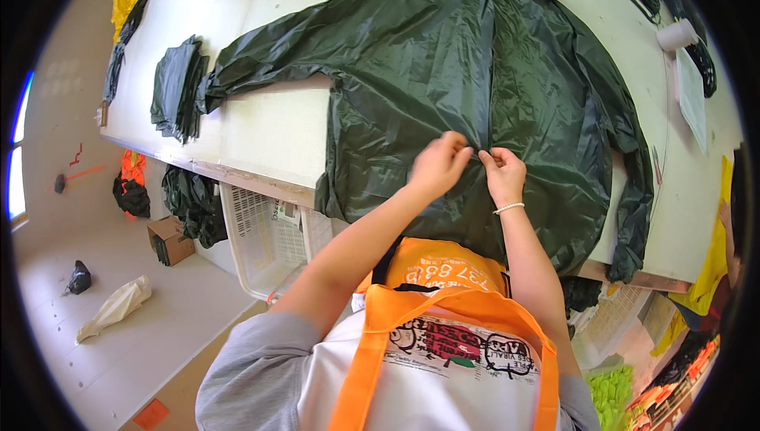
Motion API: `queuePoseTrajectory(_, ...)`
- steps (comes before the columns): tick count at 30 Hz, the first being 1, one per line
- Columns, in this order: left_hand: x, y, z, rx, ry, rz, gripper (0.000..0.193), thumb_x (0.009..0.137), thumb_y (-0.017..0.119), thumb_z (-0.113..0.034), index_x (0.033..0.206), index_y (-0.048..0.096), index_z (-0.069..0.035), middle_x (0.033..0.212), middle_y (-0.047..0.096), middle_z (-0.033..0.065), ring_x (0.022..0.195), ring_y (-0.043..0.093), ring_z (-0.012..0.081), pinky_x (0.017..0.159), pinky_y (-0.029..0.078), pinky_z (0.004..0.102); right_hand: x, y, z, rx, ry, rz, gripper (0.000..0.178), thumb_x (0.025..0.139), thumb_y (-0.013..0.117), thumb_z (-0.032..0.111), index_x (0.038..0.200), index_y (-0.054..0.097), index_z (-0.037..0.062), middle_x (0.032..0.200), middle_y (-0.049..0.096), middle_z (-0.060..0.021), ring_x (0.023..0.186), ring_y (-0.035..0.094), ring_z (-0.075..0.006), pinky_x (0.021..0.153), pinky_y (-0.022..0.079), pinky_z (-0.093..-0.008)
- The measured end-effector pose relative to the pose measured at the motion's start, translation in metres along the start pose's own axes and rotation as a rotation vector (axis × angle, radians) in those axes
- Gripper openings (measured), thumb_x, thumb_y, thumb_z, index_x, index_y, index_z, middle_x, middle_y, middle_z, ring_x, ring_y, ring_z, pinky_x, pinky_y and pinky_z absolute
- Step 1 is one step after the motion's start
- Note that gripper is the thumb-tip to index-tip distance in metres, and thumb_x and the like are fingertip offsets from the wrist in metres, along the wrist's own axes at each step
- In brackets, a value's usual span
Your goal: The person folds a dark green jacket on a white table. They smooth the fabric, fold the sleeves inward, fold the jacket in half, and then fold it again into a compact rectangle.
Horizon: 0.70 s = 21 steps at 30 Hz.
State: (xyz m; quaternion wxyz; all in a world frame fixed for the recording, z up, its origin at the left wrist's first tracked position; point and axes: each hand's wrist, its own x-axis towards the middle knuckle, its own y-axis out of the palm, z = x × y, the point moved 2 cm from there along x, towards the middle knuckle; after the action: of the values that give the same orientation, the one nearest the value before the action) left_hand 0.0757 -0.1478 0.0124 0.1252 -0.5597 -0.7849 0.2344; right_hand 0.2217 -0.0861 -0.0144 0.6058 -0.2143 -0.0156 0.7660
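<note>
Dark green rain jacket spread flat on white table, collar far, hem hanging over near edge, one sleeve stretched left. Left hand and right hand side by side at front closure near hem, fingertips of each pinching jacket fabric. Bead bracelet on right wrist. Stack of folded dark green pieces at left. White plastic crate under table's near edge.
</note>
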Motion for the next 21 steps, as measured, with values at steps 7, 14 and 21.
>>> queuePoseTrajectory(7,-0.126,-0.094,0.073,0.813,-0.152,-0.07,0.065,0.085,0.059,-0.031,0.142,0.036,-0.009,0.151,0.028,0.0113,0.14,0.021,0.0335,0.111,0.011,0.055,-0.093,-0.116,-0.028,-1.005,-0.3,-0.166,0.058,0.091,0.056,0.03,0.142,0.036,0.0116,0.147,0.028,-0.0218,0.135,0.024,-0.0437,0.107,0.02,-0.056)
queuePoseTrajectory(14,-0.048,-0.093,0.091,0.869,-0.048,-0.099,0.068,0.088,0.052,-0.041,0.143,0.033,-0.006,0.151,0.029,0.0113,0.139,0.024,0.0331,0.111,0.012,0.0552,-0.027,-0.141,-0.051,-1.153,-0.277,-0.229,0.062,0.093,0.047,0.042,0.147,0.029,0.0181,0.153,0.02,-0.017,0.14,0.017,-0.0407,0.111,0.015,-0.0555)
queuePoseTrajectory(21,0.037,-0.086,0.092,0.925,0.049,-0.209,0.064,0.089,0.052,-0.041,0.142,0.036,-0.008,0.149,0.032,0.0137,0.137,0.028,0.0339,0.11,0.016,0.0559,0.046,-0.122,-0.018,-1.06,-0.49,-0.36,0.056,0.088,0.058,0.039,0.133,0.044,0.0096,0.141,0.038,-0.0169,0.131,0.031,-0.0388,0.105,0.026,-0.0528)
